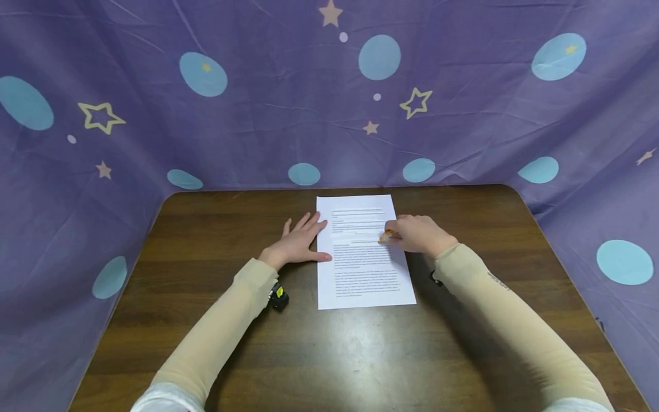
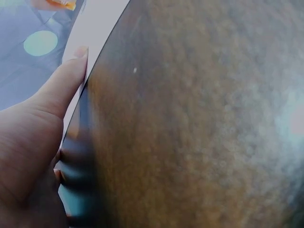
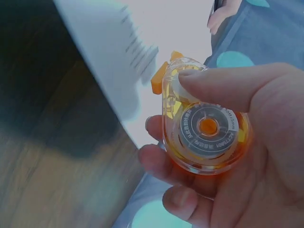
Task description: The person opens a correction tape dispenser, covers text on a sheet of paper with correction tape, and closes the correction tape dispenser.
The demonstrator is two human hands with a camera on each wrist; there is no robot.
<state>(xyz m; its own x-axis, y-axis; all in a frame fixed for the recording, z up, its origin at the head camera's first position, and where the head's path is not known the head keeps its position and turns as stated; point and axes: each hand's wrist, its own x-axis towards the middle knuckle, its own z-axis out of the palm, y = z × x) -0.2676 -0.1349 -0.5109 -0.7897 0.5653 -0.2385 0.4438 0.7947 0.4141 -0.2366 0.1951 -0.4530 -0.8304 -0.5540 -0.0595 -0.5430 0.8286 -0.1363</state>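
Observation:
A printed sheet of paper [image 1: 366, 280] lies on the wooden table, its lines of text facing up. My left hand [image 1: 296, 242] rests with spread fingers along the sheet's left edge, the thumb and some fingertips over the margin. In my right hand [image 1: 421, 234] is an orange, see-through correction tape [image 3: 207, 137], gripped between the thumb and curled fingers. Its orange tip [image 3: 160, 80] points toward the paper. From the head view, the correction tape is mostly covered by the hand and sits over the right part of the text, near a pale gap between lines.
The brown table [image 1: 216, 229] extends on both sides of the sheet and toward the front. A purple curtain [image 1: 278, 86] with stars and blue spots hangs behind and beside it. A small black device [image 1: 278, 297] sits at the left wrist.

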